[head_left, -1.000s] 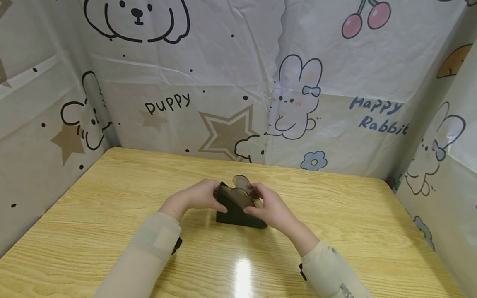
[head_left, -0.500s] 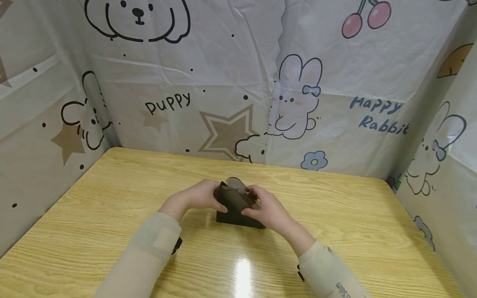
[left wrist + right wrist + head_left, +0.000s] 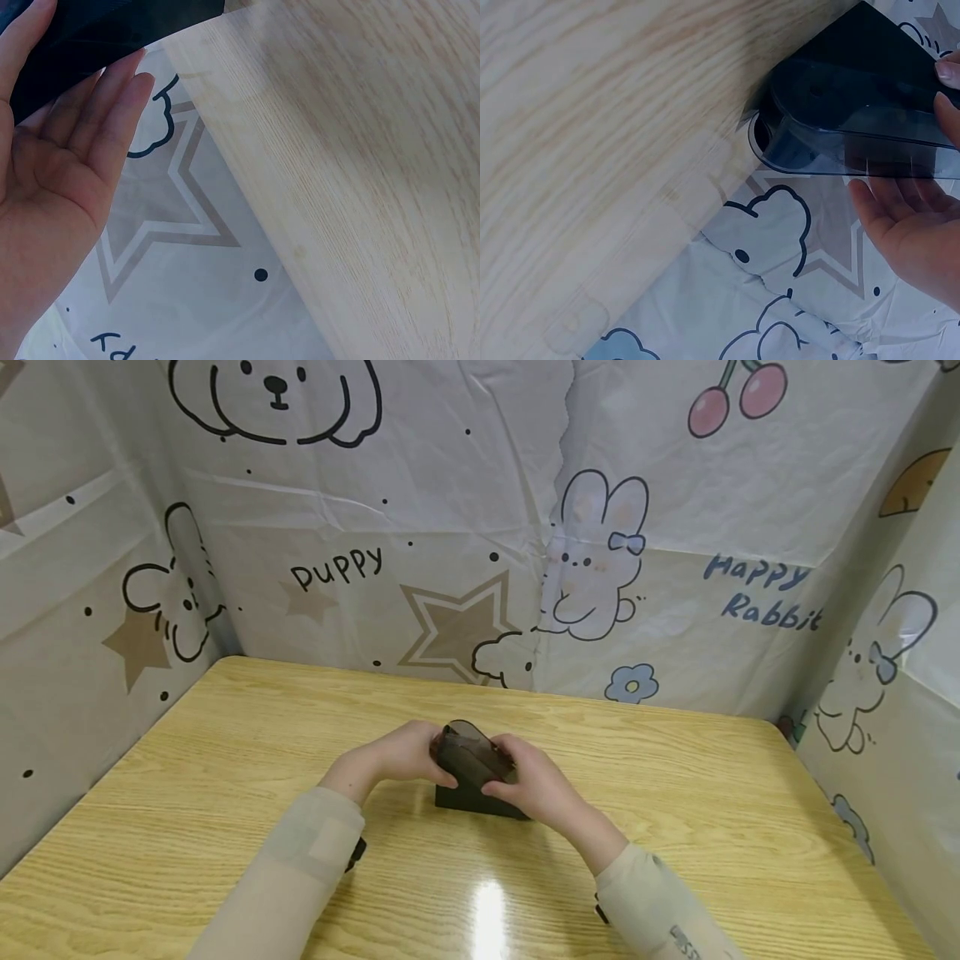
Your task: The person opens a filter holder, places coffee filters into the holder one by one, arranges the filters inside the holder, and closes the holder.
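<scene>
A black wedge-shaped box [image 3: 476, 800] stands on the wooden table in the head view, between both hands. On its sloping top lies a smoky see-through cover [image 3: 480, 764] with a rounded end. My left hand [image 3: 405, 756] grips the box's left end, thumb on the near face and fingers behind. My right hand [image 3: 546, 787] holds the cover at the right, thumb in front. In the right wrist view, the cover's rounded edge [image 3: 817, 166] sits against the black box [image 3: 862, 49], and right-hand fingers [image 3: 889, 206] lie along its far side. The left wrist view shows only a dark corner [image 3: 112, 34].
The wooden table [image 3: 225, 760] reaches to a printed cloth backdrop [image 3: 450, 510] at the back and both sides. Small dark items [image 3: 787, 727] show at the table's far right corner. Glare marks the near tabletop.
My right hand has shifted slightly left, and the smoky cover has slid left and lower along the box's top. The left hand and the box have stayed in place.
</scene>
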`<control>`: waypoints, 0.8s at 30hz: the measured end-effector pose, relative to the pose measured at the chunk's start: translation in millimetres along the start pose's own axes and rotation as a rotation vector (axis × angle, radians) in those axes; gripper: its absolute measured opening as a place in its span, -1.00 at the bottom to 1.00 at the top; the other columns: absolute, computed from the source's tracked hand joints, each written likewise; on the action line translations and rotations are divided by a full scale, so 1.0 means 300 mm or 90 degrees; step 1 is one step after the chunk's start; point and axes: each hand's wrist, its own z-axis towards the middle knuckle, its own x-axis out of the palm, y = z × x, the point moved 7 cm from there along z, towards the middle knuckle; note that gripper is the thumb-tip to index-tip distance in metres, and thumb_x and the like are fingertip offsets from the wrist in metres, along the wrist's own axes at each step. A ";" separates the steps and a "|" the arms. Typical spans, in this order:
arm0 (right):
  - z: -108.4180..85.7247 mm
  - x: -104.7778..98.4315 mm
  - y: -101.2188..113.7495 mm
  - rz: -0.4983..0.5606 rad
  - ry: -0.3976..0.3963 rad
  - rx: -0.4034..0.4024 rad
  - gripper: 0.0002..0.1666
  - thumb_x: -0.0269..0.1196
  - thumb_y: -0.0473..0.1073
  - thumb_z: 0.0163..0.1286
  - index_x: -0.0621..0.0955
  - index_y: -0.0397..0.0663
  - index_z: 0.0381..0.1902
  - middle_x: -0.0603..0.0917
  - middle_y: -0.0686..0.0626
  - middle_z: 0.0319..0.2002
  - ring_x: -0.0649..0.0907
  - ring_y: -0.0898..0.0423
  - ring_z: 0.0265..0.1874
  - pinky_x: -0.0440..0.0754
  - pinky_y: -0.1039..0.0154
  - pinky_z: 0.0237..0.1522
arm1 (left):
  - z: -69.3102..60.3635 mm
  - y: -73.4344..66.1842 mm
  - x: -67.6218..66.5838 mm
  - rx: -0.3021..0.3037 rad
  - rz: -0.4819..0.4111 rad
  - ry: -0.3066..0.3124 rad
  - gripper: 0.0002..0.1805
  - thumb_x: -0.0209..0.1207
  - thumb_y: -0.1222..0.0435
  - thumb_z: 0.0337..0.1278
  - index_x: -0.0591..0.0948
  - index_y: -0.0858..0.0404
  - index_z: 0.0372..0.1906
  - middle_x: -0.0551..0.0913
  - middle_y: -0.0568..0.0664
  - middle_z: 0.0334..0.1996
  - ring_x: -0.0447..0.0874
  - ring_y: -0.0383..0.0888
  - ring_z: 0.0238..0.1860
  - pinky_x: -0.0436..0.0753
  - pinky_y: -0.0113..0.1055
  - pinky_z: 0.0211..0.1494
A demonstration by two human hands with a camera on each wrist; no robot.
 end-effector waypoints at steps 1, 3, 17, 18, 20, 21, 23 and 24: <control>0.000 0.001 0.001 -0.003 0.001 -0.001 -0.44 0.36 -0.18 0.16 0.47 -0.15 0.11 0.60 -0.07 -0.04 0.56 0.08 -0.17 0.51 0.14 -0.13 | 0.000 0.000 0.000 0.000 0.000 0.000 -0.70 0.39 0.33 -0.13 0.61 0.25 -0.21 0.69 -0.04 -0.30 0.59 -0.23 -0.33 0.56 -0.33 -0.16; -0.001 0.006 0.001 -0.010 0.004 0.003 -0.43 0.35 -0.17 0.17 0.46 -0.16 0.13 0.59 -0.08 -0.02 0.57 0.07 -0.15 0.52 0.12 -0.11 | -0.001 0.000 0.001 0.001 -0.001 -0.001 -0.69 0.39 0.33 -0.13 0.61 0.26 -0.19 0.69 -0.03 -0.30 0.60 -0.23 -0.33 0.56 -0.32 -0.15; -0.006 0.005 -0.025 -0.031 -0.004 0.030 -0.38 0.35 -0.15 0.17 0.45 -0.14 0.18 0.57 -0.11 0.08 0.57 0.01 -0.01 0.51 0.07 -0.01 | 0.015 -0.012 0.009 0.008 0.016 -0.005 -0.68 0.40 0.32 -0.14 0.62 0.24 -0.18 0.70 -0.05 -0.29 0.60 -0.24 -0.32 0.56 -0.31 -0.11; -0.007 0.002 -0.028 -0.032 -0.006 0.033 -0.38 0.35 -0.15 0.17 0.45 -0.14 0.18 0.57 -0.11 0.08 0.57 0.02 -0.01 0.51 0.07 -0.01 | 0.020 -0.015 0.011 0.008 0.022 -0.005 -0.68 0.40 0.31 -0.14 0.62 0.23 -0.18 0.70 -0.06 -0.29 0.60 -0.25 -0.32 0.56 -0.32 -0.11; -0.010 -0.006 -0.035 -0.037 -0.009 0.039 -0.39 0.36 -0.15 0.16 0.45 -0.14 0.17 0.57 -0.11 0.07 0.58 0.02 -0.02 0.51 0.07 -0.02 | 0.029 -0.025 0.014 0.009 0.030 -0.007 -0.67 0.41 0.30 -0.15 0.63 0.23 -0.19 0.69 -0.07 -0.29 0.59 -0.25 -0.31 0.55 -0.31 -0.09; -0.011 -0.010 -0.039 -0.040 -0.011 0.040 -0.39 0.36 -0.16 0.16 0.46 -0.15 0.16 0.58 -0.11 0.06 0.58 0.02 -0.03 0.52 0.07 -0.02 | 0.034 -0.030 0.017 0.009 0.032 -0.007 -0.67 0.41 0.30 -0.15 0.63 0.23 -0.19 0.69 -0.07 -0.29 0.59 -0.25 -0.31 0.55 -0.31 -0.09; -0.014 -0.018 -0.049 -0.042 -0.012 0.049 -0.38 0.36 -0.16 0.16 0.45 -0.15 0.17 0.58 -0.11 0.06 0.58 0.02 -0.03 0.52 0.07 -0.02 | 0.045 -0.039 0.022 0.011 0.032 -0.006 -0.67 0.41 0.31 -0.16 0.63 0.23 -0.19 0.70 -0.06 -0.28 0.59 -0.25 -0.31 0.55 -0.31 -0.08; -0.015 -0.022 -0.054 -0.042 -0.012 0.053 -0.38 0.36 -0.16 0.16 0.45 -0.14 0.17 0.57 -0.11 0.07 0.58 0.02 -0.03 0.52 0.07 -0.03 | 0.051 -0.043 0.025 0.010 0.030 -0.007 -0.67 0.41 0.31 -0.17 0.63 0.23 -0.19 0.69 -0.07 -0.28 0.59 -0.25 -0.31 0.55 -0.31 -0.08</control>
